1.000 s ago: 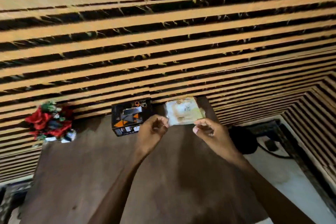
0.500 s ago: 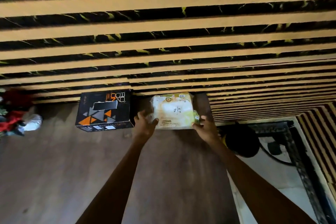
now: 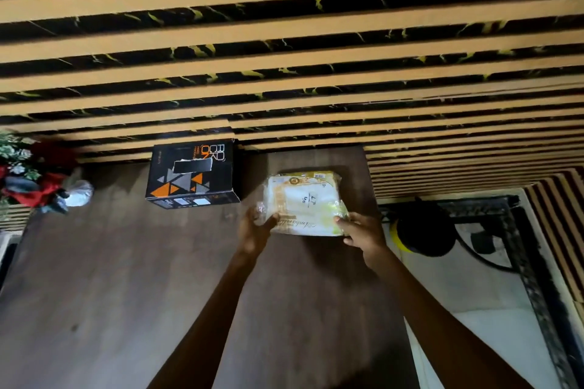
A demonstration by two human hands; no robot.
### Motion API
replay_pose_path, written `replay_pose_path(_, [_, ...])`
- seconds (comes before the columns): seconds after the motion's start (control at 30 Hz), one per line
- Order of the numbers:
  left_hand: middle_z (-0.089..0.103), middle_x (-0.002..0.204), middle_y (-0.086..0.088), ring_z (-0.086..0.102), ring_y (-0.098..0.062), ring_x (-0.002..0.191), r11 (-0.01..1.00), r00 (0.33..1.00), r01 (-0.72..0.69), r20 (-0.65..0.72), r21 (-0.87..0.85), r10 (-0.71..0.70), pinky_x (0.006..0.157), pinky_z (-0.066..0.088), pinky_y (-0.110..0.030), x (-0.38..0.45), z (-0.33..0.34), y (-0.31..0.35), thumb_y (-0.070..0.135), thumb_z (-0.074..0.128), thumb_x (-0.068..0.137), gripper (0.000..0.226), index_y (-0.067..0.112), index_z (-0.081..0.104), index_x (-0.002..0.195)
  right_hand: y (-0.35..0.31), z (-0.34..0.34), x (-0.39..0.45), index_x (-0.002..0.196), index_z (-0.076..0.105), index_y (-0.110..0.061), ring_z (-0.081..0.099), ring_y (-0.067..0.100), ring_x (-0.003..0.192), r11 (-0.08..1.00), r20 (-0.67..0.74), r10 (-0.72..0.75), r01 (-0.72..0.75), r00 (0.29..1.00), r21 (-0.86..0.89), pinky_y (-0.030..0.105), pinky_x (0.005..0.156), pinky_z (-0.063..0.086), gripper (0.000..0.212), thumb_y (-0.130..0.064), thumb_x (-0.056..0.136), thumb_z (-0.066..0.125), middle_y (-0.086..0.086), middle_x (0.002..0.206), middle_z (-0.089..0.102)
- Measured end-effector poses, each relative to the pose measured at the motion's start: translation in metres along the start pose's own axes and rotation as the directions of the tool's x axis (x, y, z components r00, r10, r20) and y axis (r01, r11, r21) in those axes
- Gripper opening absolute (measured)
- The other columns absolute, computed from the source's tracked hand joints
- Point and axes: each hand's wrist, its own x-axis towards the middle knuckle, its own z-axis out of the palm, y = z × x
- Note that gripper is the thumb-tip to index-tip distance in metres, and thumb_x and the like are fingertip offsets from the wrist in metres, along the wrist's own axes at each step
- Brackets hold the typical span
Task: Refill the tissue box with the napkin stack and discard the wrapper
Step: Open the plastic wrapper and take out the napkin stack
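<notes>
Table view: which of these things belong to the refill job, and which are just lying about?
In the job:
- wrapped napkin pack, held at its near corners by left hand and right hand
- black tissue box, slot on top

Lying about:
- red flower bunch, far left on the table
- black round object on the floor

wrapped napkin stack [image 3: 305, 203], black tissue box [image 3: 192, 174]

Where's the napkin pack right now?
The napkin pack is right of centre, held between both hands, just right of the black tissue box on the wooden table.
</notes>
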Motion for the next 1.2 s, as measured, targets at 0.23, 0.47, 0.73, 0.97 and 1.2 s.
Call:
replay_pose_path(0.23, [0.07,0.101,-0.002,0.068,-0.017,0.083,0.997,0.992,0.075,0.097,0.014,-0.076,0.058,0.054,-0.025,-0.109,-0.044,-0.068,0.021,0.075,0.081,0.036,0.01,0.053,0.108,0.093,0.004,-0.102,0.099,0.069,-0.011,0.063,0.02,0.08,0.994,-0.018,-0.076,0.075,0.997,-0.074,0.028,0.067,0.051,0.015,-0.019,0.086,0.068,0.022,0.101,0.072])
replay_pose_path(0.47, [0.064,0.104,-0.009,0.064,-0.021,0.089,0.981,0.984,0.078,0.143,0.176,-0.103,0.069,0.057,-0.037,-0.171,-0.078,-0.139,0.02,0.075,0.08,0.036,0.01,0.049,0.103,0.162,0.019,-0.167,0.11,0.059,0.014,0.061,0.001,0.057,0.991,-0.034,-0.053,0.048,0.998,-0.124,0.004,0.047,0.044,0.025,-0.001,0.089,0.061,0.012,0.089,0.062])
replay_pose_path(0.73, [0.066,0.103,-0.009,0.062,-0.03,0.098,0.866,0.947,-0.082,0.31,0.493,-0.087,0.085,0.053,-0.044,-0.185,-0.092,-0.151,0.04,0.063,0.085,0.038,0.008,0.055,0.103,0.197,0.016,-0.175,0.097,0.065,0.014,0.057,0.023,0.08,0.949,-0.178,-0.18,0.124,0.967,-0.289,0.04,0.078,0.048,0.025,-0.003,0.08,0.073,0.013,0.083,0.061])
replay_pose_path(0.97, [0.055,0.127,-0.012,0.057,-0.033,0.111,0.582,0.852,-0.522,0.413,0.623,0.322,0.093,0.048,-0.039,-0.171,-0.098,-0.117,0.019,0.064,0.086,0.034,0.012,0.058,0.119,0.167,0.013,-0.176,0.133,0.053,-0.005,0.055,0.039,0.12,0.774,-0.115,-0.26,0.136,0.959,-0.619,0.047,0.105,0.042,0.046,-0.021,0.09,0.06,0.019,0.131,0.059])
replay_pose_path(1.2, [0.037,0.153,-0.008,0.034,-0.028,0.141,0.333,0.728,-0.683,0.643,0.65,0.239,0.115,0.026,-0.035,-0.164,-0.064,-0.117,0.023,0.058,0.091,0.052,0.016,0.045,0.141,0.14,0.032,-0.177,0.135,0.047,-0.015,0.047,0.027,0.129,0.147,0.327,-0.378,0.405,0.866,-0.902,0.04,0.112,0.033,0.05,-0.037,0.091,0.057,0.01,0.142,0.051])
